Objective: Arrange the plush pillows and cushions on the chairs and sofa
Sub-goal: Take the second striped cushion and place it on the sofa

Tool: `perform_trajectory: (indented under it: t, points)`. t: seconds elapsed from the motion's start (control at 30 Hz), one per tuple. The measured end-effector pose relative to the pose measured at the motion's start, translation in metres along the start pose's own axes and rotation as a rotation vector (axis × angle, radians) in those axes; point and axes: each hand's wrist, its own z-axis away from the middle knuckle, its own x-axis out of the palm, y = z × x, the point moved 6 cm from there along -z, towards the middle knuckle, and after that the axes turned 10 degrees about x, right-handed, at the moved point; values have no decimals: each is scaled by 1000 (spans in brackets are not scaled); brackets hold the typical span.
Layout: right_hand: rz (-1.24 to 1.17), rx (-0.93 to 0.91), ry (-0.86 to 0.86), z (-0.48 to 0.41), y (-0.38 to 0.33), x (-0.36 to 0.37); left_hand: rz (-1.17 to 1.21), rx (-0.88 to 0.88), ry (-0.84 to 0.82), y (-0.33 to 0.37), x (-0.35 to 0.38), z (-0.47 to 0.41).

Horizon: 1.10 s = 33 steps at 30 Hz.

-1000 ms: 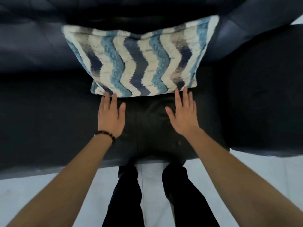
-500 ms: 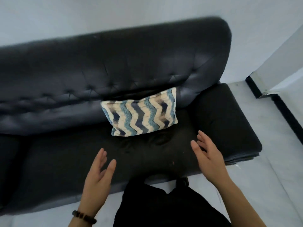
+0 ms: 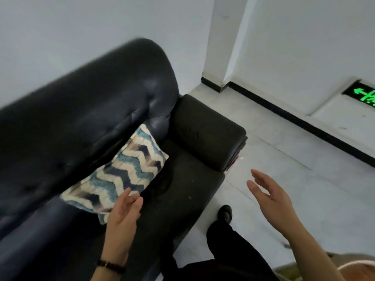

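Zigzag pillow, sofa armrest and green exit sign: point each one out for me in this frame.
Zigzag pillow (image 3: 125, 175), head view, middle of its patterned face.
Sofa armrest (image 3: 205, 130), head view, top of the padded roll.
Green exit sign (image 3: 363, 96), head view, lit panel low on the wall.

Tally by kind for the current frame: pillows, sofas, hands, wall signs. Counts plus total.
Blue-and-cream zigzag fabric pillow: 1
Black tufted leather sofa: 1
Bare hands: 2 (left hand, right hand)
Green lit arrow sign, low on the wall: 1
Total: 5
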Motion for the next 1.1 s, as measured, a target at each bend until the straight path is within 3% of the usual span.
perform_trajectory:
  t: [0.27,0.47,0.77,0.93,1.1]
  points:
    - [-327,177,269,-46,91,-111,-227,218,-368,82,191,-44]
    - [-397,213,235,-132,112,-206,-281,255,-458,126,349,-52]
    - [-515,223,406,-250,139,-375,-344,409,-584,204,573,-75]
    - [-587,370,577,-301,200,-448,-376,396,-773,204,755,-94]
    - [-674,521,912,-292,254,-556,-431,487,-1151,232,974,-42]
